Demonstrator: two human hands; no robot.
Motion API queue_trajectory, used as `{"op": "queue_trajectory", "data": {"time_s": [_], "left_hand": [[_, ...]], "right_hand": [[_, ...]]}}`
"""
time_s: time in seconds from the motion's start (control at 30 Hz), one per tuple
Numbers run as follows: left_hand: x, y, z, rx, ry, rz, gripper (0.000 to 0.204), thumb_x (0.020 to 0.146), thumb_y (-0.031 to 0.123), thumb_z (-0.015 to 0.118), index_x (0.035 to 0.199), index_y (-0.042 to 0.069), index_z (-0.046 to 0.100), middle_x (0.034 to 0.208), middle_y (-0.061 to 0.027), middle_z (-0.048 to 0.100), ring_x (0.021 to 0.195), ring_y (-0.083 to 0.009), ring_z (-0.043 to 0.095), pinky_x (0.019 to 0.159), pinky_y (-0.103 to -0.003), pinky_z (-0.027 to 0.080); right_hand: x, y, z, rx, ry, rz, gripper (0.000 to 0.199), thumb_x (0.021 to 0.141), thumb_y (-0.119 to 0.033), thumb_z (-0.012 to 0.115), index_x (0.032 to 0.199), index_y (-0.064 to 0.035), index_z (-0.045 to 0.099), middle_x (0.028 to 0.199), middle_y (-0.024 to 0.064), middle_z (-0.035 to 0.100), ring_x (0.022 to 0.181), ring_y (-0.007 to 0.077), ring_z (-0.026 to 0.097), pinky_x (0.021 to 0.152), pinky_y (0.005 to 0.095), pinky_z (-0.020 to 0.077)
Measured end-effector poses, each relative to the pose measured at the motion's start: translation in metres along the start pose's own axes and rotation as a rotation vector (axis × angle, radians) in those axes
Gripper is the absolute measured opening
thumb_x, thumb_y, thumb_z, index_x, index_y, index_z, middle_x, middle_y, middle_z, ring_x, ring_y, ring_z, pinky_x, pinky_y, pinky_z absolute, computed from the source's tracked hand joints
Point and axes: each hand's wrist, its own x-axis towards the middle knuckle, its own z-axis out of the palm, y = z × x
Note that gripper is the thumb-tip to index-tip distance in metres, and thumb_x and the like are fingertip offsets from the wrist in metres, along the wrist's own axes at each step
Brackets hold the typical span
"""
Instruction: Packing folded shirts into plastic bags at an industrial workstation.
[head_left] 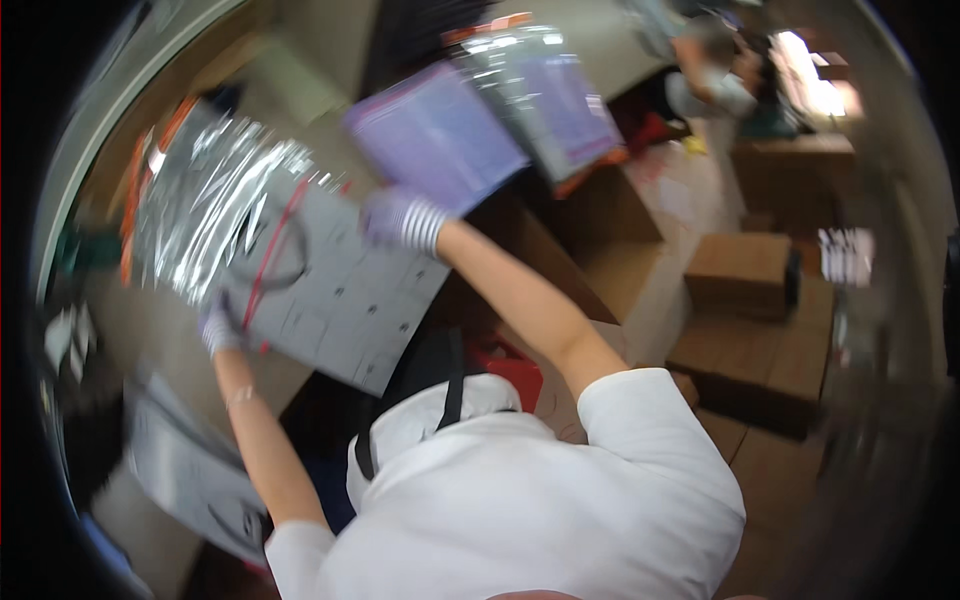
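A flat grey printed bag [350, 280] with a dark handle loop and a red strip lies across a surface in front of me. Its far-left part joins shiny clear plastic [215, 195] with an orange edge. My left hand [217, 328], in a pale purple glove with a striped cuff, is at the bag's near left edge, beside the strip. Along the opposite edge is my right hand [402, 220], gloved alike. Motion smears the fingers of both hands, so their grip is unclear. Just past my right hand lies a purple flat pack [440, 135].
Another plastic-wrapped purple and grey pack [550, 95] lies farther back. An open cardboard box [610, 235] stands right of my right arm, with closed cartons [740, 270] beyond. A grey printed bag [190, 470] hangs at lower left. Another person [710, 85] is at the far right.
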Motion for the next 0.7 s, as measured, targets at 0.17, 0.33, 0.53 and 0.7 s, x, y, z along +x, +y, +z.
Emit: {"op": "queue_trajectory", "data": {"time_s": [0.17, 0.33, 0.53, 0.7], "left_hand": [[-0.046, 0.046, 0.059, 0.302, 0.057, 0.153, 0.049, 0.080, 0.040, 0.052, 0.094, -0.007, 0.058, 0.086, -0.0170, 0.060, 0.073, -0.0254, 0.056, 0.062, -0.037, 0.045], [-0.041, -0.020, -0.018, 0.189, 0.247, 0.242, 0.025, 0.075, 0.015, 0.061, 0.092, -0.002, 0.063, 0.072, -0.0060, 0.062, 0.058, -0.0121, 0.055, 0.054, -0.024, 0.046], [-0.078, -0.014, -0.013, 0.162, 0.317, 0.305, 0.029, 0.069, 0.018, 0.071, 0.087, -0.003, 0.064, 0.074, -0.0081, 0.064, 0.064, -0.0130, 0.057, 0.062, -0.024, 0.046], [-0.078, -0.013, -0.012, 0.123, 0.278, 0.265, 0.031, 0.069, 0.022, 0.073, 0.084, -0.003, 0.064, 0.068, -0.0043, 0.060, 0.059, -0.0102, 0.053, 0.055, -0.022, 0.044]], "right_hand": [[0.121, 0.106, -0.035, -0.461, 0.170, 0.273, 0.033, 0.074, -0.029, 0.050, 0.094, -0.0047, 0.062, 0.096, 0.0189, 0.059, 0.087, 0.0355, 0.057, 0.078, 0.0389, 0.0456], [0.167, 0.049, 0.036, -0.286, 0.111, 0.272, 0.032, 0.073, -0.034, 0.051, 0.093, -0.0126, 0.064, 0.095, 0.0130, 0.061, 0.089, 0.0346, 0.057, 0.080, 0.0377, 0.0452], [0.155, 0.023, 0.034, -0.373, 0.341, 0.142, 0.028, 0.072, -0.028, 0.058, 0.088, -0.0055, 0.065, 0.085, 0.0170, 0.062, 0.082, 0.0297, 0.060, 0.078, 0.0354, 0.0460], [0.167, 0.025, 0.041, -0.297, 0.078, 0.300, 0.029, 0.071, -0.026, 0.063, 0.093, -0.0076, 0.065, 0.089, 0.0117, 0.064, 0.084, 0.0276, 0.061, 0.079, 0.0320, 0.0459]]}}
